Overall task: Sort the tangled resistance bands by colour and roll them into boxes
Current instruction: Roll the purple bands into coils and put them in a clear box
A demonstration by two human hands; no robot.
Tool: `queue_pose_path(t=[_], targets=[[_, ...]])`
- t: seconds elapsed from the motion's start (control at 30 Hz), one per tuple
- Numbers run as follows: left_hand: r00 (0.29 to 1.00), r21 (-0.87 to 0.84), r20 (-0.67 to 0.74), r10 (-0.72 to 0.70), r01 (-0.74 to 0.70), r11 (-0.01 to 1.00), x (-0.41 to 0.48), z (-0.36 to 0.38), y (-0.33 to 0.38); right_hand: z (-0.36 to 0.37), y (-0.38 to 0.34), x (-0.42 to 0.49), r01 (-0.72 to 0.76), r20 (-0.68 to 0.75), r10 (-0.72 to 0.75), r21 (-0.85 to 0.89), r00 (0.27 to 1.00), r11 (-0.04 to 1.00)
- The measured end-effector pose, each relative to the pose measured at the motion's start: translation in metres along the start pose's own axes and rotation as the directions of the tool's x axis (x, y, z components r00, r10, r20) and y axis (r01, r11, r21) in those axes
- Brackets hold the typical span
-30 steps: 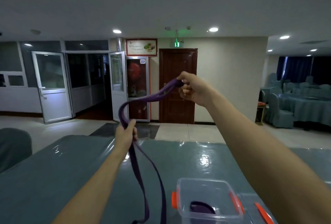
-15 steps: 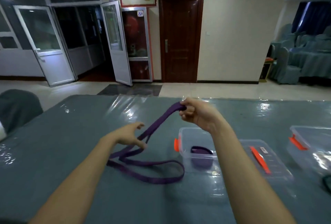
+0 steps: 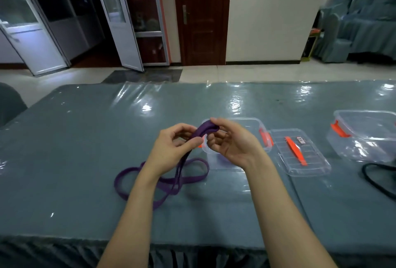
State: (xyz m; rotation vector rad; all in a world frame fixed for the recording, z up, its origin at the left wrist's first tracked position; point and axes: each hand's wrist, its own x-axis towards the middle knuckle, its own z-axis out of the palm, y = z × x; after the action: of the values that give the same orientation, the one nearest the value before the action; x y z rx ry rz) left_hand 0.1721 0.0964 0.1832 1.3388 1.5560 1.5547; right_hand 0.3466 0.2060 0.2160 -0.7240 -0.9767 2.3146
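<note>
A purple resistance band (image 3: pixel 194 174) lies in loose loops on the grey-blue table (image 3: pixel 85 150), and its upper end rises to my hands. My right hand (image 3: pixel 230 143) pinches the folded tip of the band between thumb and fingers. Just left of it, my left hand (image 3: pixel 173 146) grips the same band a little lower. Both hands hover in front of a clear plastic box (image 3: pixel 242 125) with orange clips, whose inside is mostly hidden behind my right hand.
The box's clear lid (image 3: pixel 300 152) with an orange clip lies to its right. A second clear box (image 3: pixel 364 135) stands at the far right. A black band (image 3: pixel 375 180) curls at the right edge. A chair (image 3: pixel 9 105) is at left.
My hands dropped from head height to just above the table and came together. The band now lies coiled on the table, and my left hand has taken hold near the tip.
</note>
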Motion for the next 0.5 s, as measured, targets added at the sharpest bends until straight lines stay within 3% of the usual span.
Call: queue_pose_path(t=[0.1,0.2,0.23,0.27,0.3,0.33,0.37,0.4,0.5], targets=[[0.999,0.053,0.032,-0.036,0.034,0.998,-0.007,0.005,-0.002,-0.009,0.004,-0.003,-0.029,0.003,0.028,0.038,1.000,0.999],[0.999,0.194,0.009,-0.038,0.036,0.980,-0.015,0.006,-0.006,-0.030,0.010,-0.006,-0.034,0.021,0.039,-0.211,0.999,0.977],[0.999,0.261,0.024,-0.033,0.025,0.965,-0.017,0.005,-0.006,-0.039,0.011,-0.007,-0.019,0.015,0.027,-0.409,1.000,0.913],[0.998,0.335,0.053,-0.030,0.010,0.942,-0.019,0.002,-0.006,-0.047,0.011,-0.008,-0.004,-0.014,-0.007,-0.643,1.000,0.766],[0.996,0.411,0.082,-0.034,-0.003,0.912,-0.021,0.001,-0.006,-0.054,0.012,-0.009,-0.007,-0.048,-0.061,-0.844,0.997,0.536],[0.994,0.481,0.101,-0.045,-0.009,0.877,-0.022,0.001,-0.006,-0.058,0.013,-0.009,-0.020,-0.060,-0.127,-0.956,0.990,0.291],[0.992,0.537,0.113,-0.059,-0.011,0.844,-0.023,0.002,-0.005,-0.059,0.014,-0.009,-0.013,-0.035,-0.192,-0.993,0.981,0.117],[0.990,0.576,0.122,-0.068,-0.015,0.817,-0.024,0.004,-0.004,-0.057,0.016,-0.011,0.036,0.025,-0.241,-0.999,0.970,0.040],[0.985,0.646,0.138,-0.105,-0.009,0.763,-0.024,0.009,-0.001,-0.042,0.017,-0.019,0.210,0.196,-0.231,-0.977,0.953,0.036]])
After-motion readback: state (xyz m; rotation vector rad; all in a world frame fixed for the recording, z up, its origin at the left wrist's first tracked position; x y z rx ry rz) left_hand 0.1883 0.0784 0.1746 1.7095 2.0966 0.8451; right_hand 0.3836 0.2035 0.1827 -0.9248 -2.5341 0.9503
